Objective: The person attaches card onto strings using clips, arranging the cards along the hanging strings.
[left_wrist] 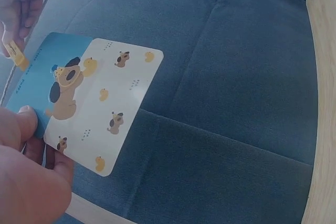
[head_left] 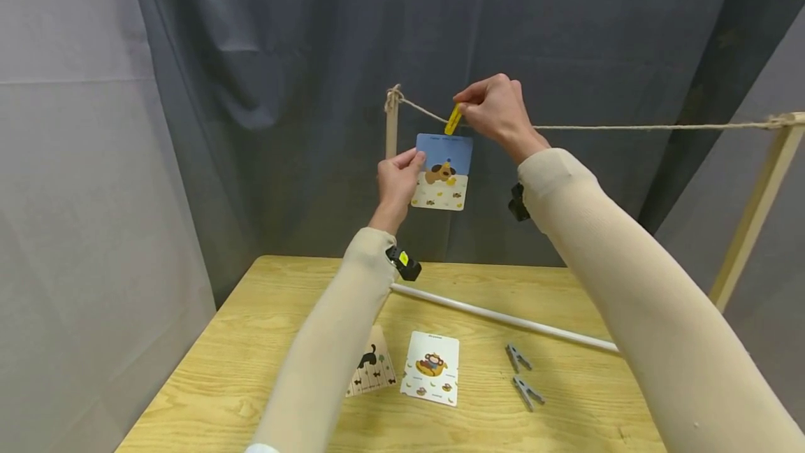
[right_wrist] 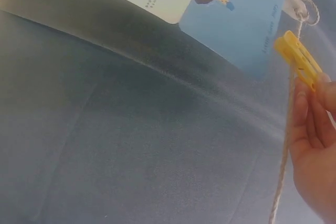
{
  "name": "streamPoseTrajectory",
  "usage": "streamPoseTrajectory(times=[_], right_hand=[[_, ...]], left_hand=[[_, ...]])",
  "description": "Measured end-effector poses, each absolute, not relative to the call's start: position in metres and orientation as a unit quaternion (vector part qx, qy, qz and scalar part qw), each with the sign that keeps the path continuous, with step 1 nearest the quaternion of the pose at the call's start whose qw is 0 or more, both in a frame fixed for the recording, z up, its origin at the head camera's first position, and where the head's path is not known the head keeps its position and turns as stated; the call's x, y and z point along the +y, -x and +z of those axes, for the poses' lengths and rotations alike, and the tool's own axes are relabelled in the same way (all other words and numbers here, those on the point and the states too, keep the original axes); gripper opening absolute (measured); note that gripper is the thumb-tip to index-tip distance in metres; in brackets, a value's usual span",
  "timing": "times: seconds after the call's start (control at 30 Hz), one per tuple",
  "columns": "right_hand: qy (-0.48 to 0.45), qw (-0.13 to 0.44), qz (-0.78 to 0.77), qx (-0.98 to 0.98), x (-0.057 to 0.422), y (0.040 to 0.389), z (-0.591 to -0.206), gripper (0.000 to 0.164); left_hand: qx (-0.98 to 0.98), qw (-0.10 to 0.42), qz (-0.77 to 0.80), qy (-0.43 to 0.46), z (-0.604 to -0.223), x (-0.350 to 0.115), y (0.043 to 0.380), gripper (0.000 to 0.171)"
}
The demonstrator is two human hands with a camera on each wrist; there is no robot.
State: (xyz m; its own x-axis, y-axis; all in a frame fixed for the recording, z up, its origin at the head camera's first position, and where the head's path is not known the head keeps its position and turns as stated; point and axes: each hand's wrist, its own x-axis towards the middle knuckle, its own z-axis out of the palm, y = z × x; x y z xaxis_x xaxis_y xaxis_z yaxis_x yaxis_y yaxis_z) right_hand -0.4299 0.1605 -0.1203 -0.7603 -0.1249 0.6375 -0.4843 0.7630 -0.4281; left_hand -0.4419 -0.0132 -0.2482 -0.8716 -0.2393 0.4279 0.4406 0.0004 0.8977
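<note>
My left hand (head_left: 399, 184) pinches the left edge of a blue and white card (head_left: 449, 191) with a puppy picture, held upright just below the rope (head_left: 654, 127). In the left wrist view, the thumb lies on the front of the card (left_wrist: 105, 93). My right hand (head_left: 497, 110) pinches a yellow clothespin (head_left: 453, 119) at the rope, above the card's top edge. Seen from the right wrist, the clothespin (right_wrist: 298, 59) sits against the rope (right_wrist: 286, 145), and its tip is apart from the card (right_wrist: 231, 35).
The rope runs between a left wooden post (head_left: 391, 124) and a right one (head_left: 757, 208). On the table (head_left: 251, 341) lie a monkey card (head_left: 431, 369), a partly hidden black cat card (head_left: 374, 369), two grey clothespins (head_left: 527, 392) and a white rod (head_left: 503, 317).
</note>
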Motion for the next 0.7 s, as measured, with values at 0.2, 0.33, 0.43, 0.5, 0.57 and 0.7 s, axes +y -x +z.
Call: streamPoseTrajectory(times=[0.2,0.33,0.43,0.5,0.57,0.7], right_hand=[[-0.167,0.296,0.293,-0.893,0.1602,0.4304,-0.1222,0.029],[-0.166,0.289,0.296,-0.895,0.1602,0.4307,-0.1214,0.03],[-0.166,0.277,0.299,-0.898,0.1607,0.4305,-0.1203,0.032],[-0.165,0.267,0.299,-0.901,0.1612,0.4301,-0.1197,0.034],[-0.165,0.256,0.298,-0.905,0.1617,0.4297,-0.1192,0.036],[-0.161,0.234,0.294,-0.913,0.1623,0.4283,-0.1174,0.039]], left_hand=[[-0.66,0.242,-0.706,0.082,-0.2463,-0.0126,0.4425,0.029],[-0.659,0.244,-0.706,0.086,-0.2459,-0.012,0.444,0.029],[-0.661,0.244,-0.705,0.083,-0.2459,-0.0114,0.4447,0.029],[-0.662,0.246,-0.703,0.081,-0.2458,-0.0113,0.4447,0.029],[-0.664,0.248,-0.701,0.081,-0.2455,-0.0111,0.4449,0.029],[-0.664,0.25,-0.699,0.087,-0.2433,-0.0107,0.4453,0.028]])
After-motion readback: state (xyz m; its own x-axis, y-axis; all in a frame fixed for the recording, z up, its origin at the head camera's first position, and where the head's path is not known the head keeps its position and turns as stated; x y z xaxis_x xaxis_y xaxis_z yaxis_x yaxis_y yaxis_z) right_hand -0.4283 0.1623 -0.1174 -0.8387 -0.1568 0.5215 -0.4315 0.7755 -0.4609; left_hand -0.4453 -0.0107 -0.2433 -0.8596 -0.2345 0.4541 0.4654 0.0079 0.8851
